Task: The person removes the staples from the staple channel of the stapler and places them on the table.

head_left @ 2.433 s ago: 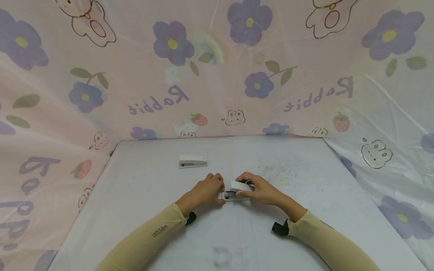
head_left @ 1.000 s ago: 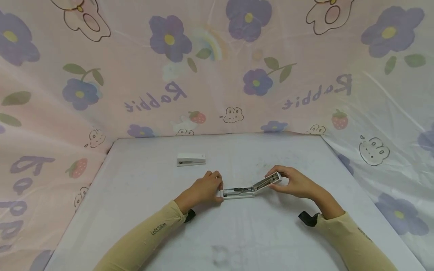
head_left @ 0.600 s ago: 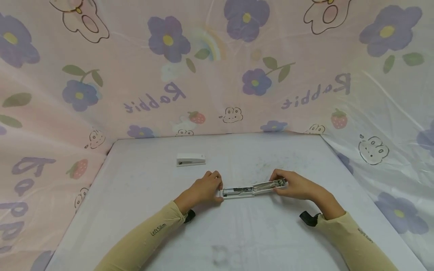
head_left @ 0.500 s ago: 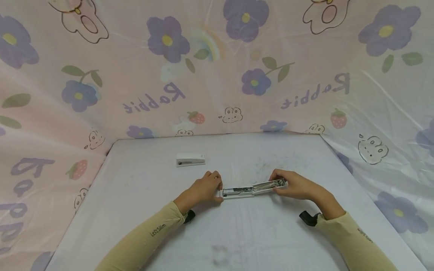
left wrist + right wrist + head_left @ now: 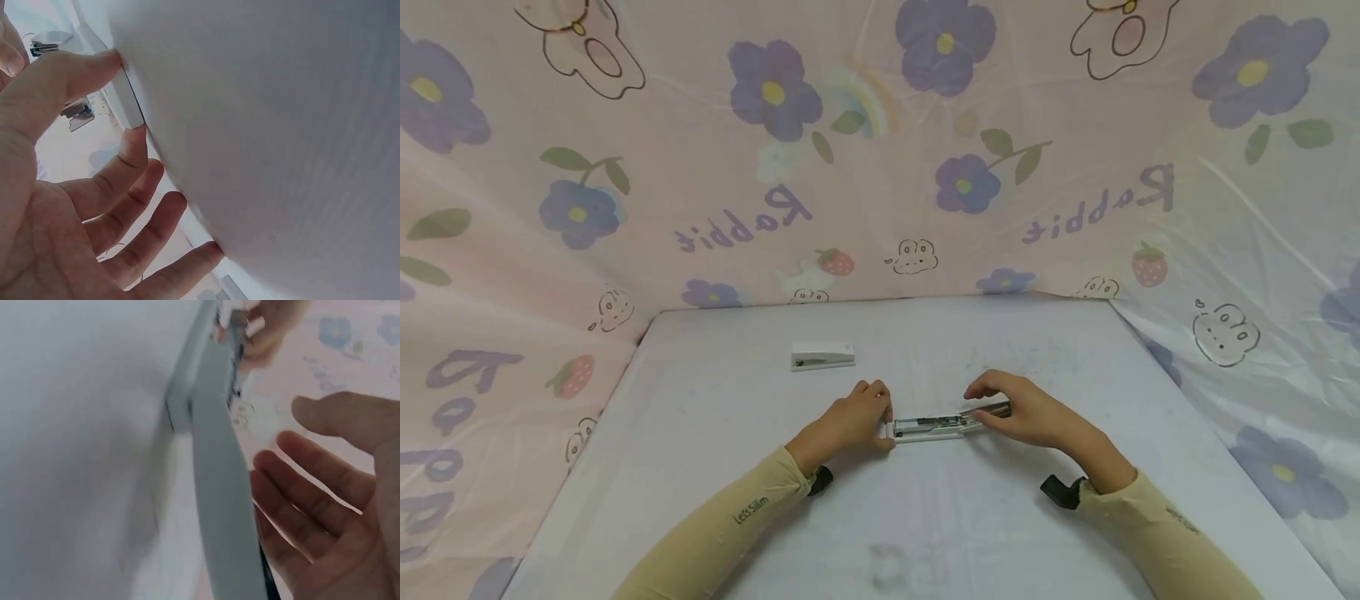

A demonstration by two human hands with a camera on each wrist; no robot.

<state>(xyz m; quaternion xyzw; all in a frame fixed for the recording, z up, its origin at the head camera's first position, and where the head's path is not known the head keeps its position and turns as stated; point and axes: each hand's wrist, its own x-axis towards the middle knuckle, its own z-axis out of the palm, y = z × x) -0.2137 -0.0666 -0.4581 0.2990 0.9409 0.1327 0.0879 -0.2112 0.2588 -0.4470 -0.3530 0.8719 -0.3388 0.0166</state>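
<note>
A white stapler [image 5: 925,428] lies on the table with its top arm folded far back to the right, so the metal staple channel shows. My left hand [image 5: 853,418] pinches the left end of its base between thumb and index finger; in the left wrist view the base end [image 5: 128,103] sits between those two fingertips. My right hand [image 5: 1030,410] is beside the raised top arm, near the hinge. In the right wrist view that top arm [image 5: 225,494] stretches past the right hand's spread fingers [image 5: 306,519], with the thumb apart from it.
A second white stapler [image 5: 823,357], closed, rests farther back on the white table [image 5: 737,375], left of the first. A curtain [image 5: 880,167] printed with flowers and rabbits surrounds the back and sides. Dark wrist devices [image 5: 1062,492] stick out under both sleeves.
The right hand swung the stapler's top arm up and back to the right, then loosened its grip and slid left toward the hinge. The left hand stayed on the base.
</note>
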